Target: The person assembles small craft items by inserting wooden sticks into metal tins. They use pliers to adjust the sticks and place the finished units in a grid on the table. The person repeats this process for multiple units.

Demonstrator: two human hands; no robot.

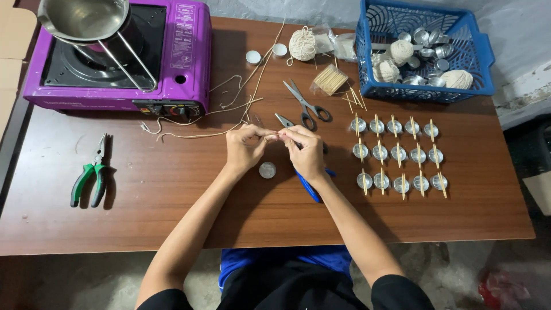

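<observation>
A pale wick string (274, 136) pinched taut above a small metal cup (267, 170).

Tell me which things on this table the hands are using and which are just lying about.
In use: left hand and right hand pinching a wick string; small metal cup; blue-handled pliers.
Lying about: scissors, green pliers, purple stove, blue basket.

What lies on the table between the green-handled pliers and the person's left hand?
Bare wood: the head view shows nothing between the green-handled pliers and the left hand.
</observation>
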